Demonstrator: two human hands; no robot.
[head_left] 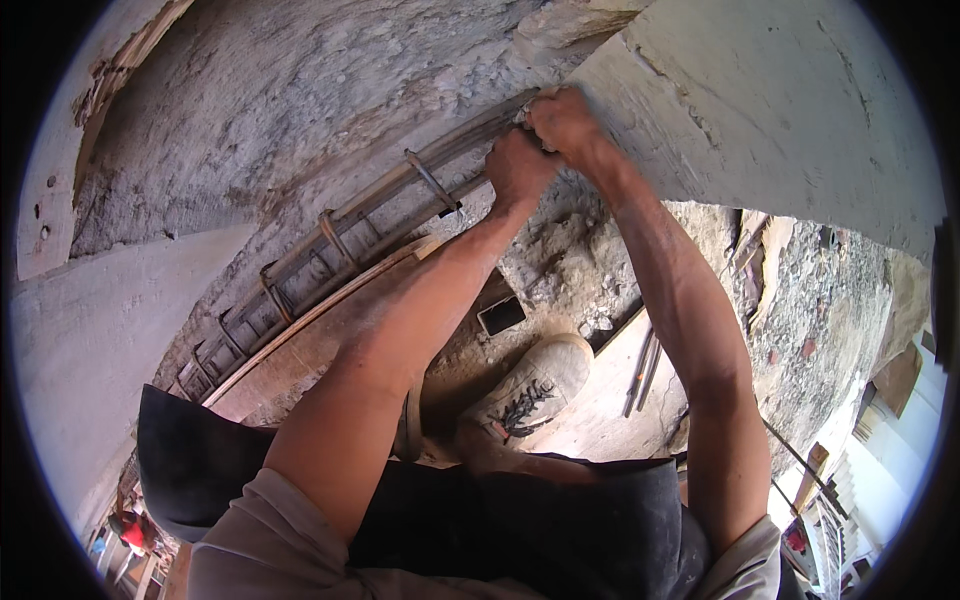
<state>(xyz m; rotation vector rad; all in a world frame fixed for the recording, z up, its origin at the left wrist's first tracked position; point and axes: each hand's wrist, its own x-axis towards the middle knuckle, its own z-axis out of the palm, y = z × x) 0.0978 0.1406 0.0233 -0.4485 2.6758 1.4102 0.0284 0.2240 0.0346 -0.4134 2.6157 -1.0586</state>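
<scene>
My two hands are close together at the upper end of a long rebar cage [335, 228], against a rough wall. The left hand [520, 168] is closed, its knuckles beside the cage's bars. Just above and to its right, the right hand [565, 125] is also closed, near the corner of a smooth grey slab. Whatever the fingers grip is hidden behind the hands. The cage has long steel bars tied by several bent square stirrups [430, 182], and it slopes down to the left.
A wooden board [325, 310] runs along the cage's lower side. Below my arms lie rubble [570, 245], a square metal tube [501, 315] and thin steel rods [643, 376]. My dusty laced shoe [535, 385] stands among them. The grey slab [770, 110] overhangs at upper right.
</scene>
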